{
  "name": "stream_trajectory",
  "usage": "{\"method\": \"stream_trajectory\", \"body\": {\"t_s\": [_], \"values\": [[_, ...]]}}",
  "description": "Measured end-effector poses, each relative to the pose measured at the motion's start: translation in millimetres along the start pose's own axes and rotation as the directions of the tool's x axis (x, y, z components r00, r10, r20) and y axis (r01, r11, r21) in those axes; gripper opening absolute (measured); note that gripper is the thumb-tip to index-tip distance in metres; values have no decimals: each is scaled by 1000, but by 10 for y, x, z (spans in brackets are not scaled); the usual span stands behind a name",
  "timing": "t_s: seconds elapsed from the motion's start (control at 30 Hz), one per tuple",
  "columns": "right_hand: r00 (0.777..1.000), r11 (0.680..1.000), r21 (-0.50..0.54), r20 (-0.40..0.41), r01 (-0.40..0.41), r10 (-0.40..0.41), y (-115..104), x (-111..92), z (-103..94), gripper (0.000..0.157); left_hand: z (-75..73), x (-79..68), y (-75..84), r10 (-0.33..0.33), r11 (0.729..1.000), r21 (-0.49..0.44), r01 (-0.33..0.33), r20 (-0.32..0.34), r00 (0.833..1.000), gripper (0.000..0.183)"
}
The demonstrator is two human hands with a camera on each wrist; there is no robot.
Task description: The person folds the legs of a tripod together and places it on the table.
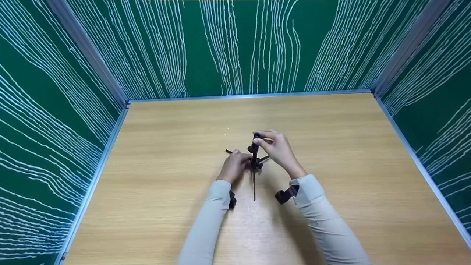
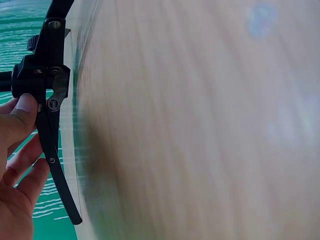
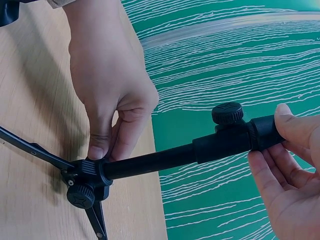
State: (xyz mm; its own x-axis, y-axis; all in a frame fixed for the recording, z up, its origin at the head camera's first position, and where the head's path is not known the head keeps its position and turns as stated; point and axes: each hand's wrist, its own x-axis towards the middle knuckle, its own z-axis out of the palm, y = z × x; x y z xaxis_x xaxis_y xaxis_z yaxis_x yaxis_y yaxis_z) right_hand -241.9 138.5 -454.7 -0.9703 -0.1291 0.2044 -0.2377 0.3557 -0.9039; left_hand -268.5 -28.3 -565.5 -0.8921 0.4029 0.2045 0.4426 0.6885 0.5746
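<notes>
Head view: both hands are engaged. We see the left hand (image 1: pixel 234 165) with its fingers bent in at the hub (image 1: pixel 255 162) of a black tripod, and the right hand (image 1: pixel 276 145) pinching the pole (image 1: pixel 255 151) near its top, above the hub. The legs splay from the hub: one (image 1: pixel 254 187) towards the person, one to the right, one to the left, partly hidden behind the left hand. The table (image 1: pixel 165 154) lies below the hub; we cannot tell whether every foot touches it.

Left wrist view: we find the left thumb (image 2: pixel 26 107) pressed to the edge of the hub, with two fingers against a leg just beside it. A metal catch (image 2: pixel 59 82) sits on the hub.

Right wrist view: we see the left thumb and a finger gripping the hub where the pole enters. Well apart, at the pole's far end, the right thumb and fingers curl round the upper tube (image 3: pixel 265 133), beside a ridged knob (image 3: pixel 227 113). A second knob (image 3: pixel 81 196) is on the hub.

Handling, our judgement: light, stiff, smooth, perhaps slightly slippery, not fragile. Best hold: the hub to steady, the upper tube to guide; fingers off the leg hinges, which could nip.
</notes>
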Motion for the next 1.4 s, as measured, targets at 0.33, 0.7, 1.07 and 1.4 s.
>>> {"method": "stream_trajectory", "body": {"t_s": [0.33, 0.7, 1.07, 1.4], "values": [[1000, 1000, -18, -17, 22, -22, -4, -2, 12, 30, 7, -13, -8, 56, 998, 33, -55, -33, 998, 27], [1000, 999, -37, -4, 16, -16, -15, 9, 20, 32, -7, -15, 0, 37, 999, 12, -36, -29, 999, 25], [1000, 999, -48, 5, 17, -17, -34, -2, 9, 31, -51, -13, 5, 40, 999, -17, -40, -14, 999, 26], [999, 998, -51, 3, 43, -43, -30, -12, 3, 27, -77, -6, -3, 134, 991, 13, -133, -55, 990, 20]]}}
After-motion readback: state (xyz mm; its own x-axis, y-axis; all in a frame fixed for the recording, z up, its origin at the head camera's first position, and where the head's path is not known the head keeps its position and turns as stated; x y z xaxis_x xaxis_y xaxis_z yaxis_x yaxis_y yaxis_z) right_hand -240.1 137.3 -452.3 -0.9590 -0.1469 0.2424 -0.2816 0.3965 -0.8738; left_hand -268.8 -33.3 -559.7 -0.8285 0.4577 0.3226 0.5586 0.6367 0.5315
